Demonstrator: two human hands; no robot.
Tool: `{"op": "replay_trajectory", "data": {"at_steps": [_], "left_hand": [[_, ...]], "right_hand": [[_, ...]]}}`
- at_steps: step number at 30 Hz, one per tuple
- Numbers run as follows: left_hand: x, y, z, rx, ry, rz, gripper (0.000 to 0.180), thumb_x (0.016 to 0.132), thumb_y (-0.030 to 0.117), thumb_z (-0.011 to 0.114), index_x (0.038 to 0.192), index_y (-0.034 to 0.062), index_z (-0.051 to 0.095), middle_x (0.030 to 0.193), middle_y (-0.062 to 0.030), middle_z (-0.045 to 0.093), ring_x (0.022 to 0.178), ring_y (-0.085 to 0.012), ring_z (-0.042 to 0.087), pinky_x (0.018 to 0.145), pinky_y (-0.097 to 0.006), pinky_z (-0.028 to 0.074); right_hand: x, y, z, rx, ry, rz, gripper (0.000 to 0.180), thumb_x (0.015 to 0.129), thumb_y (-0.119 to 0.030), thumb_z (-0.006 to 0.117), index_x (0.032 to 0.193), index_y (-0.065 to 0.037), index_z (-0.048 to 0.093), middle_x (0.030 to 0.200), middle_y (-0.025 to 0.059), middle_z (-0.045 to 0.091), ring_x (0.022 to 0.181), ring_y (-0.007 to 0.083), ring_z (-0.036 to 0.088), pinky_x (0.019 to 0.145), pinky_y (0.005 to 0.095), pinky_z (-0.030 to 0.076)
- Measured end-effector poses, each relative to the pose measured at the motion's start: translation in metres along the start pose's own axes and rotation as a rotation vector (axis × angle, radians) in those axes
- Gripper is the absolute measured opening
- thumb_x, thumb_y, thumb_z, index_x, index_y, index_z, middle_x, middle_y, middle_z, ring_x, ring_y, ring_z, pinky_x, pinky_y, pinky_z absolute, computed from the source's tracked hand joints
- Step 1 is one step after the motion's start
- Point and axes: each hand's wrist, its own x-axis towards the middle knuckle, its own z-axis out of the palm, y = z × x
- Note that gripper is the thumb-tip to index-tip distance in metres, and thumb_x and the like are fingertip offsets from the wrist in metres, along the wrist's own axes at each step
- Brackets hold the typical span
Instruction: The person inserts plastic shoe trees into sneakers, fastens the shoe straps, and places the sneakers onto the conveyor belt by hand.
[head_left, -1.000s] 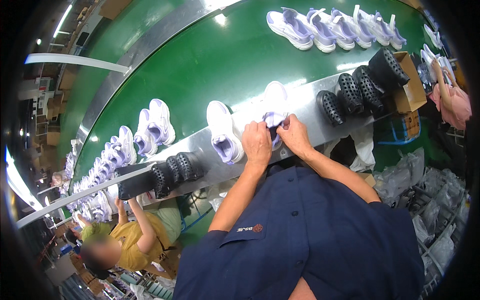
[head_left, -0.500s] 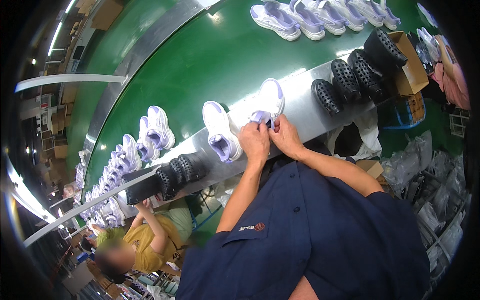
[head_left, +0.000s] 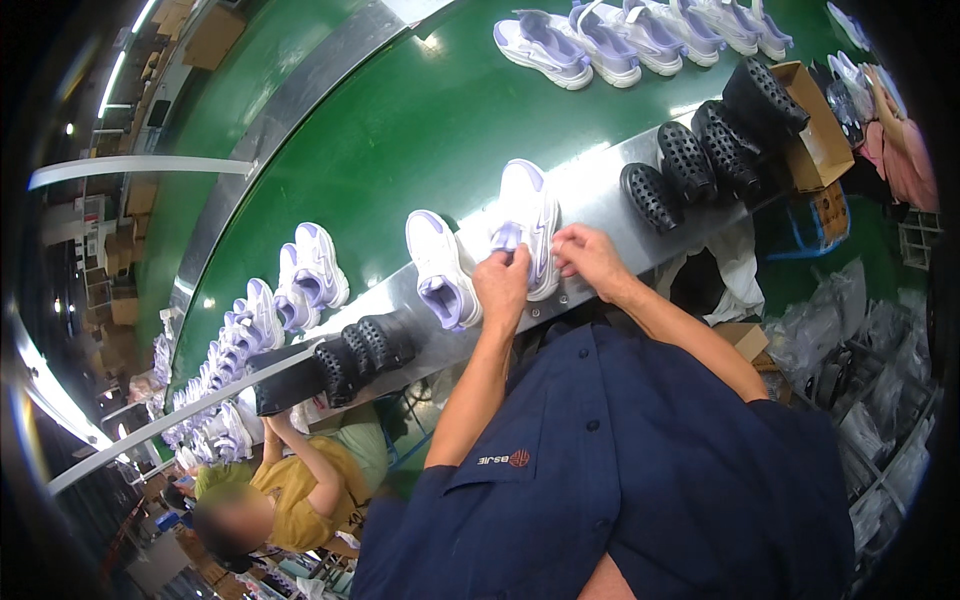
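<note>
Two sneakers (head_left: 434, 250) sit side by side on a ledge (head_left: 603, 205), flanked left and right by shoe forms (head_left: 687, 157).

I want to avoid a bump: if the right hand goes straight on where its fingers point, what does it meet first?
The right hand would probably meet the white and lavender shoe just to its left; the exact gap is unclear.

A metal tabletop (head_left: 597, 195) runs aslant beside a green belt (head_left: 400, 135). On the tabletop, a left shoe (head_left: 446, 262) and a right shoe (head_left: 531, 205) sit side by side, toes toward the belt, with perforated black blocks (head_left: 686, 160) grouped to either side. The belt carries a right-hand row of shoes (head_left: 605, 57) and a left-hand row (head_left: 318, 262).
</note>
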Motion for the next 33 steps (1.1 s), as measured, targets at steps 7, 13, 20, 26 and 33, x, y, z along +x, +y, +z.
{"op": "replay_trajectory", "data": {"at_steps": [7,13,20,26,33], "left_hand": [[-0.012,-0.003,0.0,-0.612,-0.089,-0.253,0.032,0.091,0.025,0.073,0.082,-0.0059,0.072,0.071,-0.0064,0.068,0.062,-0.0116,0.056,0.059,-0.027,0.043],[-0.013,-0.009,0.002,-0.734,-0.056,-0.261,0.028,0.092,0.021,0.071,0.082,-0.0053,0.072,0.072,-0.0065,0.067,0.062,-0.012,0.057,0.059,-0.028,0.043],[-0.012,-0.016,0.008,-0.823,0.03,-0.277,0.033,0.092,0.023,0.07,0.078,-0.0073,0.07,0.065,-0.0044,0.061,0.057,-0.0112,0.049,0.054,-0.029,0.039],[-0.009,-0.026,0.014,-0.849,0.026,-0.292,0.033,0.091,0.023,0.07,0.076,-0.0069,0.069,0.061,-0.0023,0.056,0.055,-0.0087,0.043,0.052,-0.027,0.033],[-0.01,-0.024,0.016,-0.82,0.051,-0.251,0.034,0.091,0.023,0.07,0.075,-0.0065,0.069,0.064,-0.0039,0.06,0.057,-0.0104,0.048,0.053,-0.028,0.037]], "right_hand": [[0.03,-0.075,0.032,-0.221,0.002,-0.002,0.04,0.09,-0.037,0.068,0.081,0.003,0.067,0.073,0.0079,0.063,0.063,0.0132,0.056,0.048,0.0305,0.041],[0.042,-0.082,0.047,-0.226,-0.156,0.168,0.024,0.083,-0.017,0.065,0.067,0.001,0.063,0.059,0.0047,0.055,0.051,0.0124,0.047,0.045,0.031,0.035],[0.031,-0.053,0.015,-0.18,-0.144,0.252,0.017,0.09,-0.017,0.066,0.083,-0.002,0.064,0.072,0.0013,0.058,0.056,0.0056,0.044,0.044,0.0216,0.03],[0.027,-0.004,0.015,-0.193,-0.04,0.112,0.02,0.085,-0.015,0.067,0.075,0.002,0.067,0.066,0.0054,0.061,0.056,0.0138,0.052,0.052,0.0304,0.041],[0.021,-0.001,0.015,-0.556,0.001,0.0,0.032,0.085,-0.025,0.068,0.076,0.005,0.067,0.067,0.0144,0.065,0.062,0.0191,0.061,0.059,0.038,0.048]]}}
